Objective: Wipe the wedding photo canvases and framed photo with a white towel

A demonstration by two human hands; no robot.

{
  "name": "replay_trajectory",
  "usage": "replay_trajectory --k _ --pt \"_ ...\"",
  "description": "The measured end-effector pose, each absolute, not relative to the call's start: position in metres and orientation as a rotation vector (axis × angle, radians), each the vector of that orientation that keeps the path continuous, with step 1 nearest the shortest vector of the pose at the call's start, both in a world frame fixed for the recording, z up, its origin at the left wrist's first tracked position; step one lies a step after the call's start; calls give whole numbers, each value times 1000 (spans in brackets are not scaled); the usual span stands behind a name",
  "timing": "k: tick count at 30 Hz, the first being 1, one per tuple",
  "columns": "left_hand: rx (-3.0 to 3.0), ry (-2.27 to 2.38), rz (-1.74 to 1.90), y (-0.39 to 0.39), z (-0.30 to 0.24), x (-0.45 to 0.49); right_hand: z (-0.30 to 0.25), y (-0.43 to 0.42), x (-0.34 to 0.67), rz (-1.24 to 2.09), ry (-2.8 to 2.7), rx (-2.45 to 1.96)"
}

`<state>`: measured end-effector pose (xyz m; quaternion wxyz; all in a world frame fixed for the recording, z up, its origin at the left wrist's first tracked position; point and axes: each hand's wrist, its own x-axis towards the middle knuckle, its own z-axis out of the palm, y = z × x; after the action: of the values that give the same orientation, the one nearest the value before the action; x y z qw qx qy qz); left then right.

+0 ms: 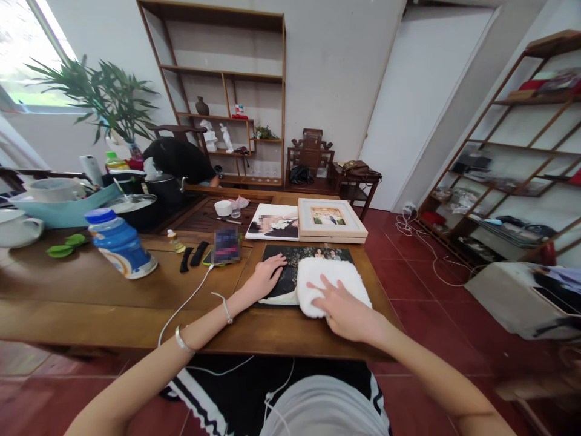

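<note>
A dark photo panel (284, 280) with small figures printed near its far edge lies flat at the table's front. My left hand (269, 274) rests on the panel's left side, fingers stretched out and holding nothing. A fluffy white cloth (351, 281) covers much of the panel's right half. On top of this cloth lies my right hand (340, 303), its fingers spread and pressed against the pile; its thumb is not clearly visible. Just behind the panel are a white-framed photo (333, 219) and a second photo panel (272, 221), side by side.
A blue-capped bottle (122, 242), a small oil bottle (175, 242), black straps (193, 257) and a phone (224, 247) on a white cable stand or lie leftward. Behind are a pot (161, 188) and a white cup (223, 208). A person's dark-haired head (179, 158) is bent low beyond the table.
</note>
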<state>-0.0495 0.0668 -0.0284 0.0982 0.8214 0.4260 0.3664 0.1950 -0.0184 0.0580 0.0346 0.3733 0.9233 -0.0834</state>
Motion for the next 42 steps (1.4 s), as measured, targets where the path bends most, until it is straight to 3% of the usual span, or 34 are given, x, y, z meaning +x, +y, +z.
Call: replay_trajectory --k 4,10,19,25,33,42 --pt "2437 1265 1074 66 -27 -50 68 -38 196 -354 2839 996" --pt "2448 1268 1073 66 -29 -51 63 -1 205 -419 2856 1050" --pt "2405 1287 1061 66 -29 -50 44 62 214 -72 2769 1484" --pt "2423 1299 1038 66 -29 -50 53 4 199 -124 2780 1335" --pt "2454 1288 1043 67 -29 -49 80 -50 209 -515 2845 857" --pt "2448 1281 1058 67 -29 -50 43 47 227 -353 2883 1345"
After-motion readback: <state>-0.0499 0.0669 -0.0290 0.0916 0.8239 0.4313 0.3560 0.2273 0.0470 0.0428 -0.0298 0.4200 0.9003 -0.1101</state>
